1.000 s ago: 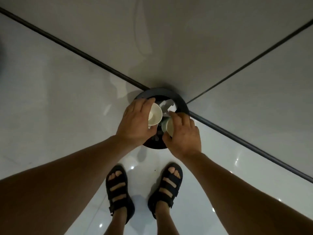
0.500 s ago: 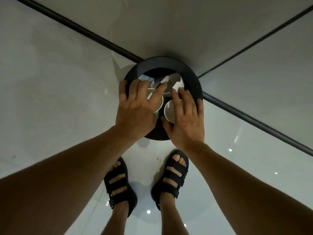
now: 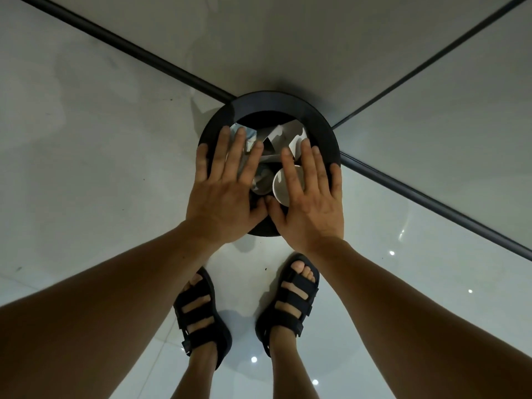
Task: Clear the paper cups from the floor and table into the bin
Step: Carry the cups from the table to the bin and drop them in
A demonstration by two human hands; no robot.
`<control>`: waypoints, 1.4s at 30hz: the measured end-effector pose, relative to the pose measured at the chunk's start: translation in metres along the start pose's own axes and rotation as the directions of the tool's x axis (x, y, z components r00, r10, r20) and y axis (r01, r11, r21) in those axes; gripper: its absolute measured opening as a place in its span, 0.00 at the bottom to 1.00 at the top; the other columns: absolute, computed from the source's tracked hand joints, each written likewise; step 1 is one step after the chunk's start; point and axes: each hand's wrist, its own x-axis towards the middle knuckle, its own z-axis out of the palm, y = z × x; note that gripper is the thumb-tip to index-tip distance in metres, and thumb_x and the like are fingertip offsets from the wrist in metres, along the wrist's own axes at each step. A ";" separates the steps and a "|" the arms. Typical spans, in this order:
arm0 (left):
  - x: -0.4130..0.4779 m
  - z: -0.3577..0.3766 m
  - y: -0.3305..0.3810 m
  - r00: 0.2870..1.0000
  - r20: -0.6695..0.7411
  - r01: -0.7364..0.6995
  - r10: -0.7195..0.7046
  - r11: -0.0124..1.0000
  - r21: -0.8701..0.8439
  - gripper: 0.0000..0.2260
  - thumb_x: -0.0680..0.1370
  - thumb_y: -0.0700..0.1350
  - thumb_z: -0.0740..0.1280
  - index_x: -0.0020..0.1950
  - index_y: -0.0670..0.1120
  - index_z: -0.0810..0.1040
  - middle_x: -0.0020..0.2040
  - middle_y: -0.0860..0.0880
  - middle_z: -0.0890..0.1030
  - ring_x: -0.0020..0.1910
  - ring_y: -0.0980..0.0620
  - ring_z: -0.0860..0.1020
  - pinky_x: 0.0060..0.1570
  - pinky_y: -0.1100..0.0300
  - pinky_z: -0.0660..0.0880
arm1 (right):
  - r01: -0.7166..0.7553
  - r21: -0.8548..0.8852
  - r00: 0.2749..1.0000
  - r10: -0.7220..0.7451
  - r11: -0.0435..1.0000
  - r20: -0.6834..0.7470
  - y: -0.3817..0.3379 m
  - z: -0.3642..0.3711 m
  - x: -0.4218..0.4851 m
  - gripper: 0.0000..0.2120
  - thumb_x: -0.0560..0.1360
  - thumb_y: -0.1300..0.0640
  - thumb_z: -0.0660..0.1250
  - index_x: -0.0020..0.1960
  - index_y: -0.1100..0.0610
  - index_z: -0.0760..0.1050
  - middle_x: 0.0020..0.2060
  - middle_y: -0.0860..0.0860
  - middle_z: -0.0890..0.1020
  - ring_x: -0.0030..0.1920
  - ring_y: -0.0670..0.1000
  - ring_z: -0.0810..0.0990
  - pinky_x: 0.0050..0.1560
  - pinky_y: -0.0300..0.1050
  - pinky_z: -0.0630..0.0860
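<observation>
1. Step in hand, as I'm reading it: drop-off at the bin. The person is standing over the round black plastic bin [image 3: 276, 100], which is sitting on the glossy white tiled floor [image 3: 86, 168] in the corner where 2 grey walls [image 3: 288, 38] are meeting.
2. The left hand [image 3: 221, 194] is hanging palm-down over the bin's near-left side. Its fingers [image 3: 234, 156] are lying straight and slightly spread, pinching nothing.
3. The right hand [image 3: 311, 203] is mirroring it over the near-right side, with its fingers [image 3: 308, 159] straight, slightly spread and gripping nothing. The 2 thumbs are almost meeting at the near rim.
4. Task thing: 1 white paper cup [image 3: 283, 184] is sitting inside the bin, mouth facing up, partly under the right index finger. I cannot tell whether that finger is touching it or hovering above it.
5. A grey rounded shape [image 3: 262, 184] just beside that cup may be a 2nd cup, but it is too shaded to tell.
6. Torn white paper scraps [image 3: 285, 136] are filling the far half of the bin.
7. Judgement: this load is looking delivered, since both hands are empty. No table or other cups are showing, so what remains is unknown.
8. Next move is calling for lifting both hands clear, turning away from the corner and scanning the floor and table for leftover cups.
9. Watch item: the cup is sitting high in the bin, so later cups may be needing a push down.
</observation>
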 end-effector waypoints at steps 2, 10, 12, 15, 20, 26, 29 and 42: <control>-0.001 -0.001 -0.001 1.000 0.007 -0.008 0.008 1.000 -0.002 0.38 0.75 0.68 0.53 0.78 0.48 0.54 0.78 0.41 0.55 0.77 0.41 0.50 0.72 0.38 0.52 | -0.001 0.001 1.000 0.001 1.000 0.002 0.000 0.000 0.000 0.35 0.79 0.36 0.52 0.80 0.50 0.48 0.79 0.56 0.50 0.79 0.57 0.46 0.76 0.54 0.40; -0.013 -0.003 -0.008 1.000 -0.004 -0.009 0.009 0.994 -0.104 0.37 0.76 0.67 0.50 0.78 0.45 0.54 0.78 0.41 0.54 0.77 0.42 0.50 0.73 0.41 0.53 | 0.009 0.036 1.000 -0.009 0.999 -0.004 0.005 0.001 -0.002 0.37 0.78 0.34 0.54 0.80 0.50 0.47 0.79 0.56 0.50 0.79 0.58 0.44 0.76 0.55 0.42; -0.018 -0.008 -0.011 1.000 0.002 -0.002 0.002 0.991 -0.135 0.36 0.77 0.66 0.48 0.77 0.45 0.55 0.78 0.41 0.55 0.77 0.42 0.51 0.72 0.42 0.53 | 0.014 0.079 1.000 -0.015 0.997 0.003 0.006 -0.002 -0.005 0.38 0.77 0.34 0.56 0.80 0.49 0.48 0.79 0.55 0.50 0.79 0.57 0.44 0.76 0.56 0.41; -0.029 -0.024 -0.016 0.999 0.038 0.026 -0.021 0.991 -0.131 0.34 0.77 0.64 0.53 0.77 0.45 0.56 0.78 0.42 0.55 0.77 0.42 0.51 0.72 0.40 0.54 | -0.017 0.123 0.999 0.014 0.992 0.030 0.007 -0.013 -0.016 0.40 0.75 0.33 0.57 0.80 0.47 0.45 0.80 0.53 0.48 0.79 0.56 0.42 0.76 0.58 0.42; -0.039 -0.092 -0.016 0.998 0.070 0.005 0.003 0.993 -0.120 0.34 0.77 0.64 0.51 0.77 0.44 0.59 0.78 0.42 0.56 0.77 0.41 0.52 0.72 0.39 0.55 | -0.181 0.138 0.975 0.159 0.974 0.157 0.004 -0.067 -0.043 0.39 0.75 0.29 0.47 0.79 0.44 0.38 0.80 0.51 0.43 0.78 0.54 0.37 0.76 0.58 0.41; -0.061 -0.214 0.000 0.987 0.160 0.039 -0.015 0.988 -0.149 0.34 0.77 0.65 0.49 0.79 0.49 0.51 0.79 0.46 0.48 0.78 0.45 0.43 0.73 0.42 0.47 | -0.354 0.209 0.906 0.279 0.912 0.317 -0.004 -0.178 -0.092 0.40 0.72 0.26 0.39 0.78 0.42 0.34 0.79 0.47 0.38 0.77 0.50 0.32 0.76 0.55 0.39; -0.080 -0.278 0.007 0.969 0.246 0.020 0.004 0.995 -0.093 0.36 0.74 0.68 0.42 0.78 0.52 0.45 0.79 0.48 0.43 0.77 0.46 0.38 0.73 0.42 0.45 | -0.445 0.257 0.870 0.345 0.858 0.352 -0.008 -0.243 -0.122 0.40 0.71 0.26 0.40 0.78 0.42 0.35 0.79 0.47 0.39 0.77 0.50 0.34 0.77 0.55 0.42; -0.156 -0.484 0.093 0.849 0.176 -0.498 0.499 0.865 -0.050 0.33 0.76 0.67 0.48 0.77 0.53 0.50 0.79 0.50 0.48 0.77 0.46 0.42 0.71 0.40 0.46 | -0.715 0.380 0.688 0.685 0.587 0.238 -0.062 -0.459 -0.317 0.36 0.78 0.32 0.51 0.80 0.46 0.47 0.80 0.49 0.48 0.79 0.52 0.42 0.76 0.55 0.49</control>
